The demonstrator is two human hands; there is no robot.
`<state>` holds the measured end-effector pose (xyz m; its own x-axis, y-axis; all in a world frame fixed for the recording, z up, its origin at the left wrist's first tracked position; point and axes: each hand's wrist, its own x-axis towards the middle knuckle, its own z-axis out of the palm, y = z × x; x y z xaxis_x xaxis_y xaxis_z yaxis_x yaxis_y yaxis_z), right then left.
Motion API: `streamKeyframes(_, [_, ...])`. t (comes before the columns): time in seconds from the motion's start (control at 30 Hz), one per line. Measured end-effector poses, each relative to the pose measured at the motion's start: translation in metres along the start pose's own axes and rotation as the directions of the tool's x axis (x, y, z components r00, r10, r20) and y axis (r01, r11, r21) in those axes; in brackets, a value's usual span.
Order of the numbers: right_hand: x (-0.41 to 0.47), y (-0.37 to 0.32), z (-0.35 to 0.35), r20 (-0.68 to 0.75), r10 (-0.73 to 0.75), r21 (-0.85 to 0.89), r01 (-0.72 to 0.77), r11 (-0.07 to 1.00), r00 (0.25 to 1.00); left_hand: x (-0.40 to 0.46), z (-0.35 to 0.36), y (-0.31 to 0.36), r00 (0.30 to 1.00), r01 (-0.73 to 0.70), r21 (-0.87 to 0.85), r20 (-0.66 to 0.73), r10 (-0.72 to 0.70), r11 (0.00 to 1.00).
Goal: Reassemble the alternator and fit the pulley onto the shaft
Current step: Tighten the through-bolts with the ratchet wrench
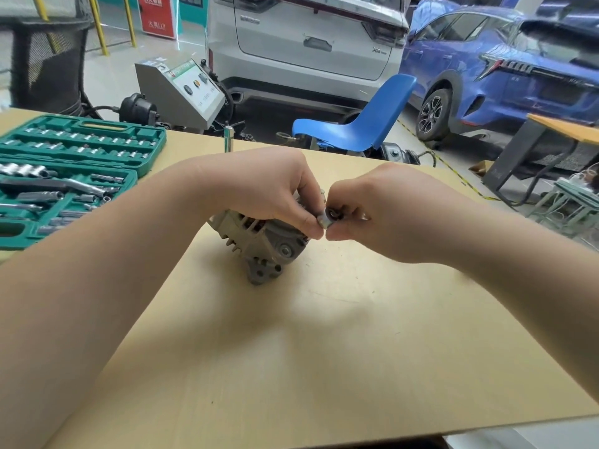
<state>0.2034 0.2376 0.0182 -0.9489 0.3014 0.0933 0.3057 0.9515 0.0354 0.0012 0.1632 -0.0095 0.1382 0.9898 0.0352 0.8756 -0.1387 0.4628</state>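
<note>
A grey alternator (259, 244) lies on its side in the middle of the wooden table (291, 351). My left hand (269, 189) reaches over its top, and its thumb and fingers pinch a small silver metal part (323, 221). From the right, my right hand (382, 212) meets it, fingers curled, pinching a small dark ring-shaped part (334, 214) pressed against the silver one. Both hands hide the upper part of the alternator, so the shaft and pulley are not visible.
An open green socket set case (74, 170) with several sockets and a ratchet lies at the table's left. A silver cylinder (229, 139) stands at the far edge. Beyond the table are a blue chair (366, 121), a white car and a blue car.
</note>
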Motion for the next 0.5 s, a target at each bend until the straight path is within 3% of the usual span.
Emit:
streamKeyframes(0.1, [0.002,-0.004,0.001,0.013,0.079,-0.065,-0.078,0.995,0.997,-0.005,-0.004,0.0,0.999,0.028,-0.037,0.023,-0.027,0.999])
streamKeyframes(0.3, [0.003,-0.014,0.003,0.021,0.147,-0.091,-0.144,0.985,0.989,-0.013,-0.013,0.0,0.997,0.068,-0.339,0.066,-0.048,0.938])
streamKeyframes(0.5, [0.0,-0.01,0.006,0.003,0.109,-0.02,-0.109,0.994,0.994,-0.012,-0.013,0.003,0.995,0.086,-0.286,0.066,-0.07,0.954])
